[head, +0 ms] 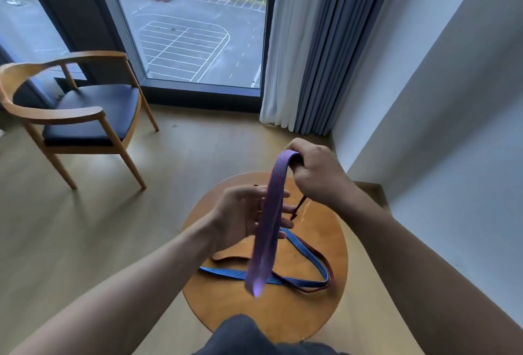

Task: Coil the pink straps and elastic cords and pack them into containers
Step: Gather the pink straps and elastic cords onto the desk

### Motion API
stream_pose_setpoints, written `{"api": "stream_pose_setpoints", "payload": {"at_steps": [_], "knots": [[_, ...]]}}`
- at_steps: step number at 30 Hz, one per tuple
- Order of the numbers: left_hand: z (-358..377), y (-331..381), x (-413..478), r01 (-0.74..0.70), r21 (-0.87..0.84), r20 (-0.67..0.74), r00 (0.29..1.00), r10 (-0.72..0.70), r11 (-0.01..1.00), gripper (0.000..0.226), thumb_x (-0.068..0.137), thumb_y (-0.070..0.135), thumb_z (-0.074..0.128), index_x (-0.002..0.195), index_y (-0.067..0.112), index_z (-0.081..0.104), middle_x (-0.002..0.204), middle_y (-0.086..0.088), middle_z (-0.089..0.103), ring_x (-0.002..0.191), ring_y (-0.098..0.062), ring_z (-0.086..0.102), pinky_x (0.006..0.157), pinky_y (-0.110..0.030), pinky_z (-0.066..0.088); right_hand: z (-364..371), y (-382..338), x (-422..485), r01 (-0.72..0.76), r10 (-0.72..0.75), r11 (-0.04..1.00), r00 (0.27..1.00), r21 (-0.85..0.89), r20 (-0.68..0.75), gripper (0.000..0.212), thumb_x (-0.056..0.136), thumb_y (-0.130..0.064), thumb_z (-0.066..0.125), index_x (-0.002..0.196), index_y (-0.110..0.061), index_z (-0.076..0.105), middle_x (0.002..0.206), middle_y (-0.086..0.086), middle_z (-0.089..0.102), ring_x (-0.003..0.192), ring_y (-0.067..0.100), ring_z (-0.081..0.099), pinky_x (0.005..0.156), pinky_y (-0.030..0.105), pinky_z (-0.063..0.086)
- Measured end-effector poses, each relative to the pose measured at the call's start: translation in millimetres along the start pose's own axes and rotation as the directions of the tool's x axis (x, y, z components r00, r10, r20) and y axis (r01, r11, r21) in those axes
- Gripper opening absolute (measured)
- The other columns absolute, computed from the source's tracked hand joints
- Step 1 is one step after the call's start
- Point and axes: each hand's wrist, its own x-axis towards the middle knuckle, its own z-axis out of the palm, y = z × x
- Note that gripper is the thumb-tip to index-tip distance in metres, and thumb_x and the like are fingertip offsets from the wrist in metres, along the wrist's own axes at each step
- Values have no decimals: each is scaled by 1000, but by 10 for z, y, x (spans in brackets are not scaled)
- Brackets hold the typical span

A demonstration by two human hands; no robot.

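Note:
A flat striped strap (268,230), pink-purple with blue lines, hangs in a blurred fold above a small round wooden table (311,315). My right hand (314,176) grips the top of that fold, held high. My left hand (243,219) is open beside the hanging part, fingers spread and straight, touching the strap from behind. The rest of the strap (305,267) lies in loose loops on the tabletop, showing blue and red stripes. A thin dark cord end (298,207) dangles below my right hand.
A wooden armchair (85,111) with a dark seat stands at the left on the wood floor. A tall window and grey curtains (319,43) are beyond the table, a white wall on the right. My dark-clothed knee (246,335) is at the table's near edge.

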Motion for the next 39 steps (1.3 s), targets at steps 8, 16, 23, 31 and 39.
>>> {"api": "stream_pose_setpoints", "payload": {"at_steps": [8, 16, 23, 31, 39], "knots": [[37, 128, 73, -53, 503, -302, 924, 233, 863, 15, 81, 25, 87, 87, 20, 74, 64, -3, 57, 50, -13, 50, 48, -27, 44, 123, 440, 83, -67, 68, 995, 998, -68, 5, 10, 98, -25, 53, 95, -17, 59, 86, 7, 65, 83, 35, 57, 67, 40, 44], [279, 444, 196, -233, 409, -427, 806, 411, 882, 18, 84, 5, 71, 74, 19, 66, 58, 5, 42, 47, -10, 31, 44, -24, 27, 679, 550, -231, -332, 144, 800, 915, 501, 376, 20, 91, -21, 69, 111, -23, 65, 89, -2, 67, 84, 16, 66, 75, 34, 54], [542, 456, 291, -262, 326, -505, 764, 402, 908, 11, 71, 19, 68, 75, 17, 57, 66, -9, 46, 62, -21, 42, 60, -35, 32, 970, 296, -389, -408, -21, 532, 869, 742, 494, 42, 62, -27, 88, 96, -34, 65, 87, -6, 71, 81, 14, 66, 73, 42, 57], [31, 167, 241, -18, 368, -555, 798, 235, 930, 57, 71, 36, 92, 116, 15, 65, 110, -10, 72, 103, -23, 69, 87, -33, 55, 1152, 340, -393, -463, 111, 569, 862, 680, 494, 27, 74, -10, 77, 89, -25, 61, 75, -1, 62, 66, 12, 60, 66, 38, 54], [-270, -633, 295, 112, 30, -510, 856, -81, 993, 28, 70, 24, 87, 96, 17, 80, 123, -1, 76, 107, -15, 74, 88, -36, 57, 1606, 561, -719, -598, 20, 496, 733, 630, 680, 32, 70, -10, 74, 97, -24, 66, 87, -5, 73, 85, 6, 70, 79, 30, 58]]}}
